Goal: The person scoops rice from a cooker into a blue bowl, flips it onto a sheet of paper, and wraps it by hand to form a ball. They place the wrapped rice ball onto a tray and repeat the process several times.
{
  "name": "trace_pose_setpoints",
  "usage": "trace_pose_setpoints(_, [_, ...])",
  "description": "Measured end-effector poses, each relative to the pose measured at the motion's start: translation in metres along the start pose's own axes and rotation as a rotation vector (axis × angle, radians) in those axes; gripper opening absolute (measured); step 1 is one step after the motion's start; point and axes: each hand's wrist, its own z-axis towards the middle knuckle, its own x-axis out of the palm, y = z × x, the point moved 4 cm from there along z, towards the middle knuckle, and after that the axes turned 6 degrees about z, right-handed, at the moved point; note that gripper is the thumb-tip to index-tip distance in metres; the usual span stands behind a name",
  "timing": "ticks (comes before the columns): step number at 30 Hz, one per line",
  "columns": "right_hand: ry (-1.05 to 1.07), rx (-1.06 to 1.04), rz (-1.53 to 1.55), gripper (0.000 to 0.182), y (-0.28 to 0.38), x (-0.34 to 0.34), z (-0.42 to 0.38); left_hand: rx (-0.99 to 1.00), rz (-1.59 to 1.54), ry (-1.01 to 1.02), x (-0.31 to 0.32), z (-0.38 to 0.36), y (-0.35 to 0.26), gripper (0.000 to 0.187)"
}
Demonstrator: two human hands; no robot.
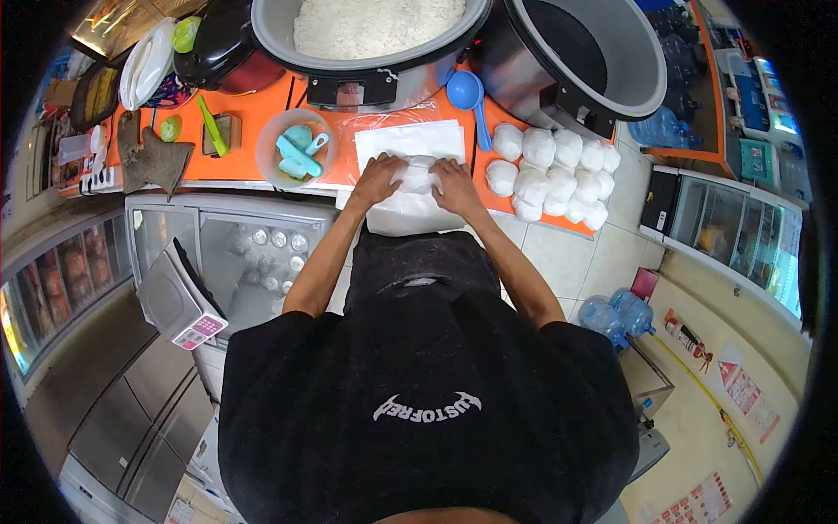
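A white wrapped bundle (418, 175) lies at the front edge of the orange counter, between my two hands. My left hand (379, 181) has its bent fingers on the bundle's left side, and my right hand (453, 185) grips its right side. Under and behind them is white paper (410, 138), part of which hangs over the counter's edge. Several round white wrapped bundles (557, 179) are grouped to the right. A blue scoop (466, 90) rests just behind my right hand, beside the paper.
A large open cooker of white rice (380, 26) stands at the back, with another open cooker (559, 52) right of it. To the left are a bowl with turquoise utensils (301, 150), green tongs (212, 127) and a grey cloth (157, 157). Below stands a glass-topped freezer (262, 253).
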Motion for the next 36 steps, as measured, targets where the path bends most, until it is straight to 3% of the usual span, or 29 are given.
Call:
trace_pose_setpoints(2, [-0.066,0.002,-0.042,0.038,-0.004,0.000,0.002,-0.037,-0.057,0.057,0.001,0.003,0.005,0.050])
trace_pose_setpoints(4, [0.176,0.258,0.020,0.036,-0.015,0.006,0.000,-0.072,-0.115,0.116,-0.004,0.002,0.002,0.048])
trace_pose_setpoints(7, [0.176,0.227,-0.217,0.038,-0.037,0.016,-0.017,0.035,-0.040,-0.038,-0.014,-0.010,-0.013,0.044])
trace_pose_setpoints(8, [0.174,0.223,-0.215,0.038,-0.039,0.015,-0.018,-0.004,-0.090,-0.004,-0.014,-0.010,-0.012,0.045])
trace_pose_setpoints(10, [0.434,0.492,-0.297,0.041,-0.033,-0.002,-0.031,-0.043,-0.143,0.033,-0.011,-0.015,-0.012,0.046])
trace_pose_setpoints(12, [0.380,0.538,-0.205,0.039,-0.036,0.002,-0.029,-0.170,-0.134,0.119,-0.005,-0.020,-0.009,0.051])
trace_pose_setpoints(14, [-0.026,-0.039,0.048,0.038,-0.018,0.004,-0.023,-0.107,-0.107,0.072,-0.011,-0.022,-0.022,0.046])
trace_pose_setpoints(18, [-0.017,-0.200,0.037,0.033,0.002,-0.007,-0.014,-0.064,-0.191,0.073,-0.011,-0.023,-0.027,0.028])
trace_pose_setpoints(22, [-0.095,-0.201,0.007,0.024,-0.019,-0.006,-0.004,-0.095,-0.290,-0.068,-0.014,-0.015,-0.018,0.020])
trace_pose_setpoints(24, [0.004,0.063,0.288,0.019,-0.044,0.007,0.007,-0.067,-0.301,-0.200,-0.004,0.000,-0.003,0.021])
trace_pose_setpoints(27, [-0.078,0.095,0.285,0.018,-0.048,0.011,0.016,-0.109,-0.213,-0.273,0.005,0.010,0.006,0.019])
trace_pose_setpoints(31, [-0.153,0.032,0.313,0.018,-0.045,-0.006,0.021,-0.165,-0.116,-0.332,0.010,0.009,0.016,0.018])
trace_pose_setpoints(34, [-0.167,-0.157,0.269,0.024,-0.047,-0.005,0.022,-0.169,-0.012,-0.331,0.007,0.006,0.009,0.019])
trace_pose_setpoints(36, [-0.284,-0.208,0.081,0.025,-0.047,0.001,0.022,-0.181,0.039,-0.318,0.000,0.012,-0.003,0.020])
